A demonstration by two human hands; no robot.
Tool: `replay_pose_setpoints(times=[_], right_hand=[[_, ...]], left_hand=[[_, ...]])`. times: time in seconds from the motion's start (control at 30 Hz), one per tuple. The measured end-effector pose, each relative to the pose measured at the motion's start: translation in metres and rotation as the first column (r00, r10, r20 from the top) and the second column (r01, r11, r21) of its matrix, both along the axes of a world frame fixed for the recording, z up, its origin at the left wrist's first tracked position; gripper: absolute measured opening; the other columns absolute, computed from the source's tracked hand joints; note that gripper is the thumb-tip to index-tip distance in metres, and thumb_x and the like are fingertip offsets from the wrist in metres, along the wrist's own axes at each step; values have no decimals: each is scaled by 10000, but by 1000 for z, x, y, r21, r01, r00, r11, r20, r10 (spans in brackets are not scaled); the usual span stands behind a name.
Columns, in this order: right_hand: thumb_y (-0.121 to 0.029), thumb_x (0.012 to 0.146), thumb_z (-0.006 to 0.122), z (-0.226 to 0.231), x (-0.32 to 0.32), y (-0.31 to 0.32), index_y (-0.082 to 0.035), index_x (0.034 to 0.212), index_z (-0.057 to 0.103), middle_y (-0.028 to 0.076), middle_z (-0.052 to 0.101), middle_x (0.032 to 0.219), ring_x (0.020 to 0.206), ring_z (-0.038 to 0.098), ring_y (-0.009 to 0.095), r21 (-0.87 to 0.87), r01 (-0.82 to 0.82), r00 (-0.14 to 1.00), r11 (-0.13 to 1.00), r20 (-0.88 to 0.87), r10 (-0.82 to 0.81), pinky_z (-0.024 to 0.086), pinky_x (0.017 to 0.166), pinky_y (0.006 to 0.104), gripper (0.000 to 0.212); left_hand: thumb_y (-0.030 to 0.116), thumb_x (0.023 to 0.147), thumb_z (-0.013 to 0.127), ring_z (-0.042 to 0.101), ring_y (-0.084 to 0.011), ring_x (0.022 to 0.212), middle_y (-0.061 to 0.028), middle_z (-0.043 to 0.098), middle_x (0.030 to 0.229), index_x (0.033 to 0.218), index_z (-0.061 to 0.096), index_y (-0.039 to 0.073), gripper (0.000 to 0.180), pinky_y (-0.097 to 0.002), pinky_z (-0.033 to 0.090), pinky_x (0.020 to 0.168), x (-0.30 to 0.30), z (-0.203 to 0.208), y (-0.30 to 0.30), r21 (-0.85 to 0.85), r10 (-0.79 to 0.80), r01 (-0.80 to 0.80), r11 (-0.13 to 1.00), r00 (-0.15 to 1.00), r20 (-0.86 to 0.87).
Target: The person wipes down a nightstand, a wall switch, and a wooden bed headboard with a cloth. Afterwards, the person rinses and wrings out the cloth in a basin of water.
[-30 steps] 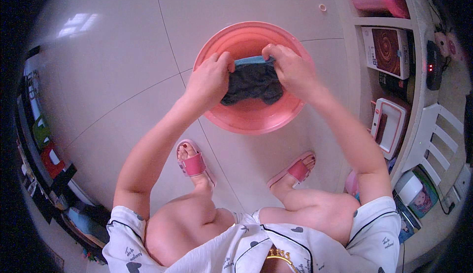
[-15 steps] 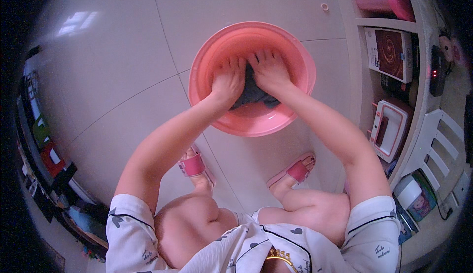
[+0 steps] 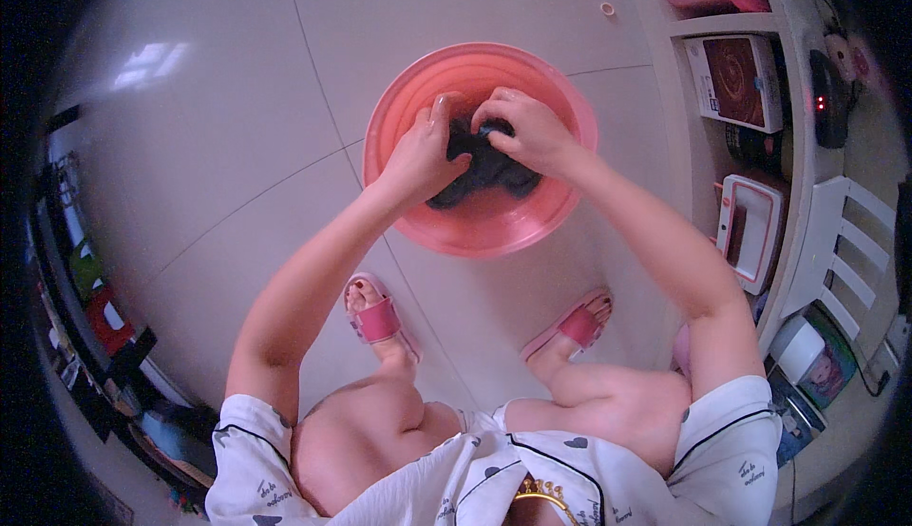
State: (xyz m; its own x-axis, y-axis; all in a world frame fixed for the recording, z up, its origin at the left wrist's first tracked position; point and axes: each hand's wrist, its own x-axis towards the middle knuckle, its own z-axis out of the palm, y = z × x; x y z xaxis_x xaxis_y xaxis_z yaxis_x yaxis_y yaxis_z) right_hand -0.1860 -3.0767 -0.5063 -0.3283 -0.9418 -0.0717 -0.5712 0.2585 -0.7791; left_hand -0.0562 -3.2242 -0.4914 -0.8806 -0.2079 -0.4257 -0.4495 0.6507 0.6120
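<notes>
A round pink basin (image 3: 378, 146) stands on the floor in front of me. Inside it lies a bunched dark cloth (image 3: 489, 170), which looks wet. My left hand (image 3: 425, 153) reaches over the basin's left side, its fingers stretched and the thumb apart, touching the cloth's left edge. At the upper right of the cloth, my right hand (image 3: 532, 132) has curled fingers and thumb around a raised fold of it. Any water in the basin is hard to make out.
My feet, in pink slippers (image 3: 378, 320), rest on the tiled floor (image 3: 237, 241) just before the basin. A shelf (image 3: 727, 24) with boxes runs along the right, beside a white slatted chair back (image 3: 836, 250). Dark shelving (image 3: 95, 336) holds items on the left.
Both hands have risen from pressing flat on the cloth. The right fingers have curled around a fold, and the cloth has bunched upward. The view has shifted slightly.
</notes>
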Motion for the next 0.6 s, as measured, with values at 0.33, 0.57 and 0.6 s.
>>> replay_pose_setpoints(times=[0.33, 0.57, 0.6], right_hand=[[73, 639, 513, 72, 10, 3, -81, 1179, 453, 55, 522, 1031, 862, 533, 131, -325, 203, 903, 924, 426, -48, 454, 737, 252, 565], [-145, 650, 655, 27, 19, 12, -57, 1138, 555, 119, 585, 1064, 1002, 548, 347, -309, 24, 996, 951, 85, 2, 424, 933, 432, 505], [-182, 658, 691, 41, 27, 8, -65, 1124, 577, 120, 593, 1074, 1010, 548, 349, -230, 50, 989, 972, 147, -16, 428, 930, 435, 495]], left_hand=[[108, 801, 684, 548, -306, 842, -142, 557, 937, 972, 567, 7, 230, -378, 442, 771, 4, 71, 5, 328, 213, -105, 939, 925, -314], [184, 930, 589, 526, -81, 849, -26, 552, 906, 1005, 524, 29, 184, -238, 444, 750, 11, 130, 16, 710, 385, -204, 675, 917, -102], [185, 942, 569, 519, -64, 894, -14, 554, 937, 1043, 526, 42, 181, -238, 443, 774, 16, 137, 15, 805, 438, -195, 560, 895, -88]])
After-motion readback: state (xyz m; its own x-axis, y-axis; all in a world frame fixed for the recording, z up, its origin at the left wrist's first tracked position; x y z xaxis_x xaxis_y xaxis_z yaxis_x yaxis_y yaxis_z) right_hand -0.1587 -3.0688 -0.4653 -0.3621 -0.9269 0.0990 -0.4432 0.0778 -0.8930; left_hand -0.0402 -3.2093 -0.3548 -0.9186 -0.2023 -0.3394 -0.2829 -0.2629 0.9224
